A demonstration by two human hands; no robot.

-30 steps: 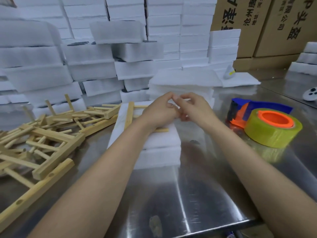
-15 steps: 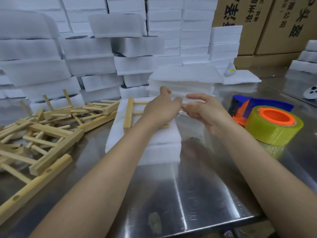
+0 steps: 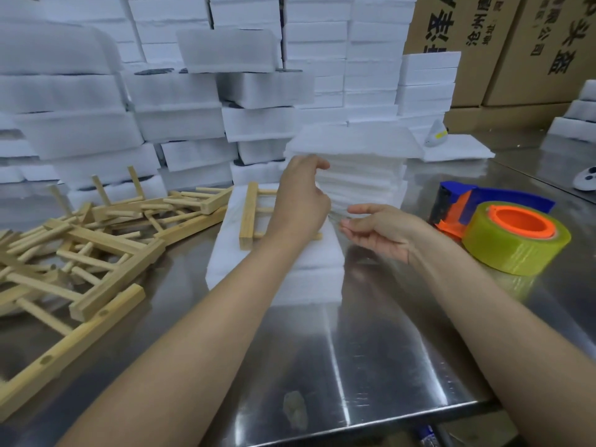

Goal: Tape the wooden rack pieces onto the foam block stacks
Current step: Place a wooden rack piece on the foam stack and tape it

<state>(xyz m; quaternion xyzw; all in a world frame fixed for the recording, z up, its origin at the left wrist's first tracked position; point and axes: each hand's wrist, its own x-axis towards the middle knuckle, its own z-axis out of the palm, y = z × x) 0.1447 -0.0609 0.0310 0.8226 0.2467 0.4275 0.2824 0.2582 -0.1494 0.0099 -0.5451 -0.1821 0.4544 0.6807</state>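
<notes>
Our pale wooden rack piece [image 3: 248,214] lies atop the white foam block stack [image 3: 322,262], left hand [image 3: 300,201] over it with fingers curled, grip unclear to us, right hand [image 3: 383,230] with fingers loosely apart.

Both bare forearms come in from 6 o'clock. Bare left hand [image 3: 300,201]: back toward camera, fingers curled, can't tell if gripping. Bare right hand [image 3: 383,230] at its 4 o'clock, just apart, palm up, fingers relaxed, pointing 9 o'clock.
</notes>
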